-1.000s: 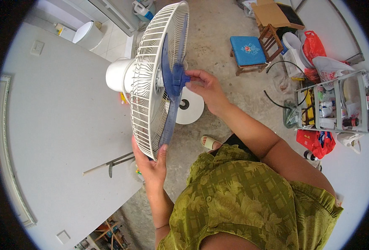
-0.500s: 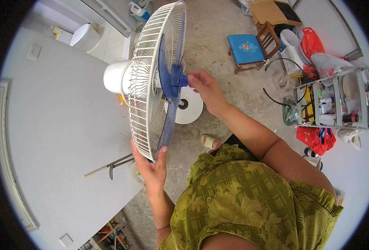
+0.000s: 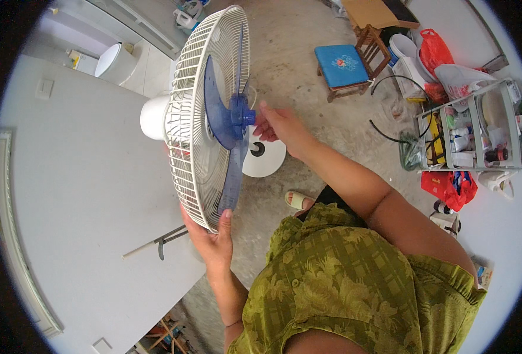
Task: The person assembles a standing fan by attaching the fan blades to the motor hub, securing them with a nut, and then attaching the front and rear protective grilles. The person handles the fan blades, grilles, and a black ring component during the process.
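A pedestal fan's white rear wire guard (image 3: pixel 184 135) stands upright in front of me, with its front side uncovered. Inside it sit translucent blue fan blades (image 3: pixel 218 109); a small blue knob (image 3: pixel 249 117) sticks out from their centre. My left hand (image 3: pixel 215 245) grips the guard's lower rim, thumb on the near side, other fingers partly hidden behind the wires. Just right of the knob, my right hand (image 3: pixel 278 127) holds nothing, its fingers loosely curled and apart. Behind the guard is the white motor housing (image 3: pixel 153 118). The round white base (image 3: pixel 267 162) rests on the floor.
A wooden chair (image 3: pixel 361 62) with a blue cushion stands ahead right. Beyond it are a cardboard box (image 3: pixel 373 13) and a red bag (image 3: pixel 435 53). A loaded shelf rack (image 3: pixel 479 133) lines the right side. A white wall (image 3: pixel 96 194) is close on my left.
My right hand's fingers have come off the blue knob and opened slightly. The guard and blades have shifted a little left in view; my left hand still grips the rim.
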`<state>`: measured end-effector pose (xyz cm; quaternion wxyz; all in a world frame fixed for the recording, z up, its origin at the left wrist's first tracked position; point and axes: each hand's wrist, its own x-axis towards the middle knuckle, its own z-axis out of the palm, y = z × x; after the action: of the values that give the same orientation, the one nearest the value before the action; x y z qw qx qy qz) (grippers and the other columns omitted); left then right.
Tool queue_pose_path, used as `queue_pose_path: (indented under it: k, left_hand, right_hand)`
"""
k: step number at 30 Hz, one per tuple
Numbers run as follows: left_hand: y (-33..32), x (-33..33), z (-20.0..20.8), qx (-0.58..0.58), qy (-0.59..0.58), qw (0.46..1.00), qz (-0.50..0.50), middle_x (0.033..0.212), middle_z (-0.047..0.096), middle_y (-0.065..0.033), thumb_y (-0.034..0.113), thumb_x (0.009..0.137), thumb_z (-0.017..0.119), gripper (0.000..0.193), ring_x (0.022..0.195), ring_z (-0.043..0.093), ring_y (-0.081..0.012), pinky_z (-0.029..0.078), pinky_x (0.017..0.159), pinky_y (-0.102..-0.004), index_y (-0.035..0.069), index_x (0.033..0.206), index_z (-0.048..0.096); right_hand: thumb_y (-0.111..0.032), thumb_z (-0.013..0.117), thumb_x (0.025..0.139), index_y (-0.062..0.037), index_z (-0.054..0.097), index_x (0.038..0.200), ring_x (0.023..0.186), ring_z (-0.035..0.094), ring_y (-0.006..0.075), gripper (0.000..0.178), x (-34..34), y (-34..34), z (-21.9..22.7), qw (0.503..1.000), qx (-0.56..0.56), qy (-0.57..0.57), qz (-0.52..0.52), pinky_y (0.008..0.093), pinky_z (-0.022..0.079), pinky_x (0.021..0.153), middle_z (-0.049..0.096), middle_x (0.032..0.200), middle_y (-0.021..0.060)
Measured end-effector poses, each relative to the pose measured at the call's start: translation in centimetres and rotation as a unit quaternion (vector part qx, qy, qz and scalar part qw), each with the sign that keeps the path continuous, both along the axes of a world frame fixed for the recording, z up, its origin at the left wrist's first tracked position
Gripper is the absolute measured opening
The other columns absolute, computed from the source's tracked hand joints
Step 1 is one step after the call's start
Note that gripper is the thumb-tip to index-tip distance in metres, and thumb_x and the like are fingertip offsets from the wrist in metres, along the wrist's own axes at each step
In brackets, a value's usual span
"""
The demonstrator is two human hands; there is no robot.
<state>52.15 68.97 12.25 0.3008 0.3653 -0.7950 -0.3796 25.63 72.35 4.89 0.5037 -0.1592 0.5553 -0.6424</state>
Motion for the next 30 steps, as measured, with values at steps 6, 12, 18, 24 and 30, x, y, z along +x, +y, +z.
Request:
queue_pose_path:
  k: [6,12,18,24,30]
  left_hand:
    - [-0.2,0.2,-0.1,-0.011,-0.010,1.000,-0.006,0.140,0.037,-0.0214,0.003,0.080,0.068,0.080,0.128,0.038,-0.0295,0.029,0.106,-0.0399,0.003,0.144,0.019]
    - [-0.1,0.0,0.0,0.000,0.004,1.000,-0.006,0.140,0.037,-0.0211,0.003,0.081,0.068,0.080,0.128,0.038,-0.0292,0.029,0.106,-0.0400,0.003,0.144,0.019]
    - [-0.2,-0.3,0.1,0.005,0.017,1.000,-0.014,0.140,0.036,-0.0212,0.002,0.081,0.067,0.079,0.129,0.038,-0.0291,0.028,0.106,-0.0396,0.003,0.144,0.018]
    - [0.1,0.0,0.1,0.016,-0.003,1.000,0.000,0.141,0.035,-0.0208,0.002,0.081,0.067,0.080,0.129,0.037,-0.0285,0.028,0.106,-0.0393,0.003,0.144,0.017]
    - [0.1,-0.2,0.2,0.024,-0.001,1.000,0.008,0.140,0.037,-0.0198,0.002,0.081,0.067,0.081,0.128,0.038,-0.0281,0.029,0.106,-0.0390,0.003,0.144,0.017]
  right_hand:
    - [-0.029,0.061,0.088,-0.0032,0.060,0.099,0.077,0.057,0.0102,0.028,0.9,-0.4,-1.2,0.961,-0.123,0.234,-0.082,0.0254,0.047,0.070,0.063,0.088,0.0047]
    - [-0.031,0.062,0.088,-0.0013,0.060,0.099,0.075,0.056,0.0099,0.031,0.0,0.5,0.4,1.000,-0.001,0.029,0.001,0.0252,0.048,0.069,0.063,0.088,0.0062]
    - [-0.033,0.060,0.088,-0.0042,0.058,0.102,0.072,0.057,0.0110,0.032,0.2,-0.6,-1.6,0.966,-0.064,0.249,-0.026,0.0267,0.048,0.062,0.062,0.091,0.0065]
    - [-0.036,0.055,0.089,-0.0063,0.059,0.097,0.069,0.056,0.0102,0.031,0.6,-0.4,0.6,0.992,-0.042,0.103,-0.057,0.0266,0.048,0.057,0.060,0.085,0.0047]
    - [-0.042,0.055,0.089,-0.0051,0.060,0.085,0.064,0.056,0.0104,0.037,-0.5,-1.2,-1.1,0.998,0.008,-0.026,0.050,0.0248,0.048,0.056,0.059,0.072,0.0042]
